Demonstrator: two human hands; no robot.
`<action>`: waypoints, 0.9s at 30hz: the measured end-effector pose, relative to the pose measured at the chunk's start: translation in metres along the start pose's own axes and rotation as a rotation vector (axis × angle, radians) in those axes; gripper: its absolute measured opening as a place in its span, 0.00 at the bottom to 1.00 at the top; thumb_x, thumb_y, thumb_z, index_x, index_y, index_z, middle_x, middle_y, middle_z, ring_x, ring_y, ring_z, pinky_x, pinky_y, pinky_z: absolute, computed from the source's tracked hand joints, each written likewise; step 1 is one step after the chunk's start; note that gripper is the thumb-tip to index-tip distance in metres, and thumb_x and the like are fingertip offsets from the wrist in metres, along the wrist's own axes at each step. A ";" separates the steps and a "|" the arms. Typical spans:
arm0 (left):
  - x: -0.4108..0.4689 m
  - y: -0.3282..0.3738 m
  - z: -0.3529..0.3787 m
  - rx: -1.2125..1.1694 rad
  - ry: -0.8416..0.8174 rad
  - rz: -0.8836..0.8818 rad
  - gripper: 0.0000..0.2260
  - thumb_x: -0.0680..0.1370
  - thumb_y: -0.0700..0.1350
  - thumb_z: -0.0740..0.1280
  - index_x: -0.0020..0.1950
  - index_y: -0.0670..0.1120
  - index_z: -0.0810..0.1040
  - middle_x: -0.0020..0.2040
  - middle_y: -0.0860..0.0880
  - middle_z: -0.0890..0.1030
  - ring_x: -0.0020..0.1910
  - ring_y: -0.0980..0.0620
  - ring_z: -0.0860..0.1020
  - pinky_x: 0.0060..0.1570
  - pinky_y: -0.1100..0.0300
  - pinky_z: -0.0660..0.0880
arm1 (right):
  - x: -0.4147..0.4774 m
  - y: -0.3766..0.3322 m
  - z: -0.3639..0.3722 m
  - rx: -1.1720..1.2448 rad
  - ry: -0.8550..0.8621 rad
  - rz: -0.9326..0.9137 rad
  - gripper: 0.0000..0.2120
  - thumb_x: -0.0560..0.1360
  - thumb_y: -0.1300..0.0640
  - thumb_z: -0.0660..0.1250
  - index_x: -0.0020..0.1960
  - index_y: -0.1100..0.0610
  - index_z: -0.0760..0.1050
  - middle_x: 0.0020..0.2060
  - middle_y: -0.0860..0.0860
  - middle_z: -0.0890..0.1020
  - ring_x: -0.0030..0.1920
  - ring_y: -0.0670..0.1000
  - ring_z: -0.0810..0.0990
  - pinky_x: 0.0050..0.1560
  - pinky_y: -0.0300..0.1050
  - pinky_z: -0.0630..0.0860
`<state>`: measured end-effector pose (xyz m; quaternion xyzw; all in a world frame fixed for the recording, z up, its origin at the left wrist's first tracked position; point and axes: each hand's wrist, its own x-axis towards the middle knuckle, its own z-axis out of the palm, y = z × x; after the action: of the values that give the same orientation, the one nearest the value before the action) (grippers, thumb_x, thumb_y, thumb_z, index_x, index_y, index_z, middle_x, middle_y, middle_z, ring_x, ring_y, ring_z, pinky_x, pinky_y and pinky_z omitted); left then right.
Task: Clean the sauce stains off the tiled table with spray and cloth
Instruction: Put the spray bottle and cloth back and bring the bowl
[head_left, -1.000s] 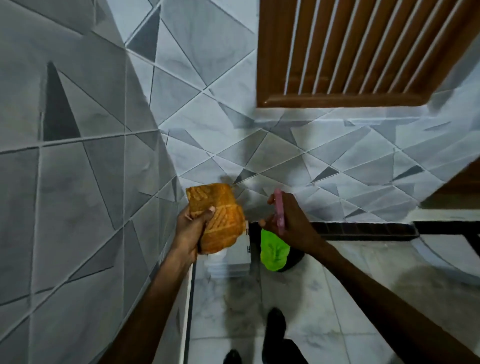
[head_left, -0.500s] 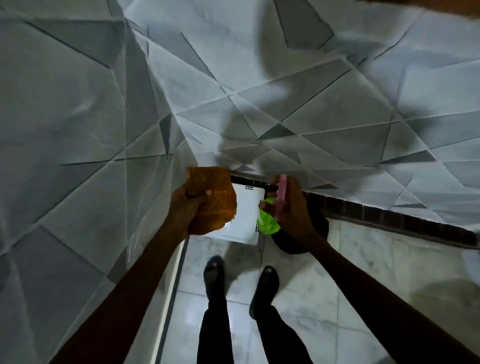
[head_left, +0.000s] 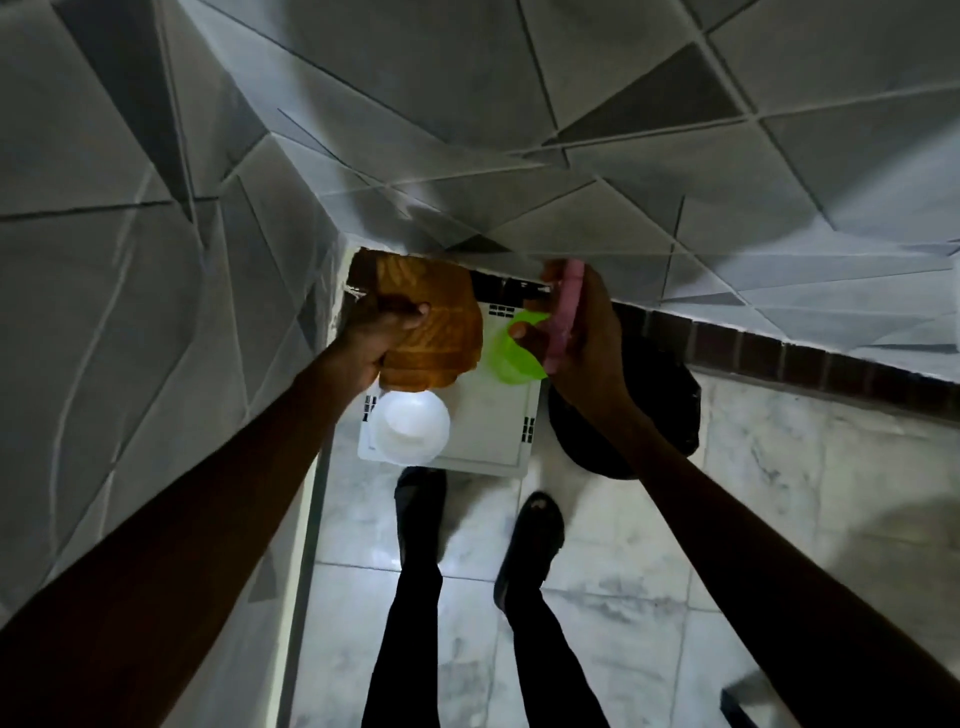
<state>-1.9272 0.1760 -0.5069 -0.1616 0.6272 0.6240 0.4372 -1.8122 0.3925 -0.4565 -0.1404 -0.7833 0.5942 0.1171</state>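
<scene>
My left hand (head_left: 376, 335) grips a bunched orange cloth (head_left: 434, 322) with a ribbed pattern, held above the floor close to the tiled corner. My right hand (head_left: 582, 332) is closed around a spray bottle with a green body (head_left: 511, 345) and a pink trigger head (head_left: 566, 312). The two hands are level with each other, a short gap between them. Both hang over a white square box (head_left: 493, 426) on the floor. No sauce stain and no table top shows here.
Grey geometric tiled walls (head_left: 571, 130) meet in a corner at the left. A white round lid or bowl (head_left: 410, 426) rests on the box. A black bag or bin (head_left: 670, 405) stands to its right. My legs and dark shoes (head_left: 421, 499) are on the marble floor.
The view has tilted down from the wall and wooden shutter to the floor. The white box and my feet have come fully into sight. Both hands keep their hold.
</scene>
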 end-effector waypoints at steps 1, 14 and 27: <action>0.010 -0.004 -0.002 0.023 0.010 -0.011 0.31 0.68 0.49 0.78 0.69 0.47 0.74 0.63 0.46 0.81 0.59 0.42 0.80 0.59 0.44 0.78 | 0.003 0.005 0.002 0.006 0.013 -0.011 0.28 0.71 0.44 0.78 0.66 0.39 0.70 0.61 0.62 0.75 0.55 0.65 0.81 0.49 0.68 0.81; 0.087 -0.046 -0.022 0.203 0.008 -0.037 0.15 0.70 0.40 0.77 0.52 0.42 0.75 0.48 0.51 0.85 0.48 0.53 0.82 0.53 0.58 0.79 | 0.009 0.019 0.013 -0.120 -0.052 -0.019 0.33 0.71 0.43 0.76 0.71 0.33 0.64 0.67 0.56 0.73 0.68 0.53 0.75 0.67 0.57 0.76; 0.075 -0.063 -0.029 0.883 0.276 0.084 0.21 0.75 0.46 0.72 0.60 0.35 0.73 0.56 0.36 0.78 0.54 0.38 0.79 0.51 0.49 0.77 | -0.015 0.013 0.008 -0.408 -0.075 0.204 0.46 0.65 0.35 0.75 0.75 0.48 0.58 0.73 0.58 0.71 0.72 0.61 0.72 0.67 0.65 0.74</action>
<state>-1.9325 0.1642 -0.6078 -0.0161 0.8911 0.2871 0.3511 -1.7996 0.3830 -0.4713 -0.2172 -0.8728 0.4370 -0.0035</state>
